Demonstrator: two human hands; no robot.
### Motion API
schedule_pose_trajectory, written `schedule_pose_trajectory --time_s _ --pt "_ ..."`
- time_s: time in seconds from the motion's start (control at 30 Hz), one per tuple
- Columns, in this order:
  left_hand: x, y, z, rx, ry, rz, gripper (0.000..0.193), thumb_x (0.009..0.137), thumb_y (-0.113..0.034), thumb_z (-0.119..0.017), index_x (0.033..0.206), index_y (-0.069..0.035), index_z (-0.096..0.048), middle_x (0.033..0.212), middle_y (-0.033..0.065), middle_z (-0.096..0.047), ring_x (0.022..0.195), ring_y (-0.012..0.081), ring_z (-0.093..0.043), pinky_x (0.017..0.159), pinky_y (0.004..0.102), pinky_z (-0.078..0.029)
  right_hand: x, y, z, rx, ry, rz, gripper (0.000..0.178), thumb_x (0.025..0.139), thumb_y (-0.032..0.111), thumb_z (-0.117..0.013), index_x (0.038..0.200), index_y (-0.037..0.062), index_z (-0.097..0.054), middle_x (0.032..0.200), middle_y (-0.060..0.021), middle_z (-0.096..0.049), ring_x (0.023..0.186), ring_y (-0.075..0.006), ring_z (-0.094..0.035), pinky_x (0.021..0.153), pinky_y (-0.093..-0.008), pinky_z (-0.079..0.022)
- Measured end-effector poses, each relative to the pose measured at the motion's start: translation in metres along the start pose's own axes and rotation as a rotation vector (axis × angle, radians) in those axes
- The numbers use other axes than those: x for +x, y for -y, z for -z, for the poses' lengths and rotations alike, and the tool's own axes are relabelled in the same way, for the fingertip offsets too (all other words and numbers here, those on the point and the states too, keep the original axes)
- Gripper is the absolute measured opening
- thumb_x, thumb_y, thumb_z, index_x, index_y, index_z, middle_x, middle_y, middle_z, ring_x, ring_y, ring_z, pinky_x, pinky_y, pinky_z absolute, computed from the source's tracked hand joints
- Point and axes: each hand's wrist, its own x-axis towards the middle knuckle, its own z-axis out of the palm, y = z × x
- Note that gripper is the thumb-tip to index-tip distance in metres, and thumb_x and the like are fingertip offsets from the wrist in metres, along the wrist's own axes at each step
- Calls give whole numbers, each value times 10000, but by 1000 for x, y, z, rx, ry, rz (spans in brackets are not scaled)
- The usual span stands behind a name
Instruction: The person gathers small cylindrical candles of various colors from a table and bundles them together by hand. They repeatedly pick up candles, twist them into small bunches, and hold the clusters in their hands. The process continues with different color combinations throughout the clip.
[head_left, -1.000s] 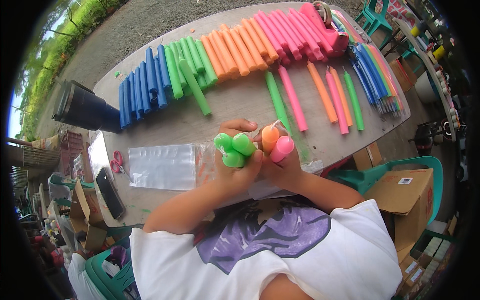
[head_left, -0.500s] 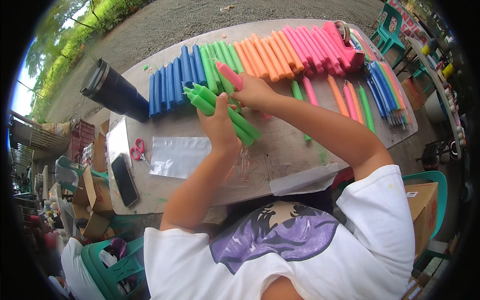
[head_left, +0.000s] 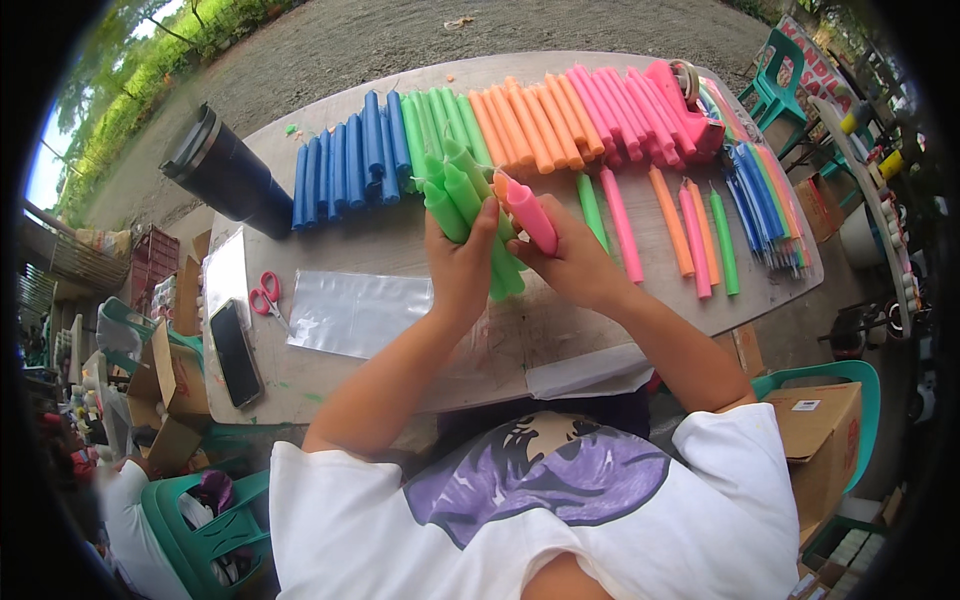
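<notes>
My left hand (head_left: 460,272) is closed around a bunch of several green candles (head_left: 462,190), their tips tilted up and away from me. Beside it, my right hand (head_left: 582,262) grips a pink candle (head_left: 532,218), with an orange candle (head_left: 501,186) showing just behind it. Both hands meet above the middle of the table (head_left: 500,345). Past them lies a long row of candles: blue candles (head_left: 352,165), green candles (head_left: 440,115), orange candles (head_left: 535,125) and pink candles (head_left: 630,110).
A dark tumbler (head_left: 232,172) stands at the far left. Nearer are scissors (head_left: 266,296), a phone (head_left: 234,355) and a clear plastic bag (head_left: 358,312). Loose candles (head_left: 672,220) lie right of my hands, with bundled thin candles (head_left: 765,205) beyond. A tape dispenser (head_left: 708,132) sits at the back right.
My right hand has drawn back from the candle row and moved right and nearer, the pink candle still in it. The left hand has shifted right, turning its green candles more upright.
</notes>
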Motion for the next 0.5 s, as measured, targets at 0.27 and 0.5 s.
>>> schedule_pose_trajectory --time_s 0.27,0.5 --pt "-43 -5 -14 86 374 -140 334 868 36 -613 1158 -19 -458 1257 160 -551 1106 185 -577 930 323 -490 -48 -22 -11 128 -308 283 555 873 362 -676 1256 34 -445 1129 -98 -570 1008 -182 -570 857 -321 -466" --pt "-50 12 -10 115 481 -269 340 849 48 -627 1135 -26 -459 1260 200 -551 1196 252 -543 979 375 -456 -58 -35 -20 275 -323 316 695 850 548 -621 1249 33 -378 1092 -115 -515 955 -203 -557 839 -330 -461"
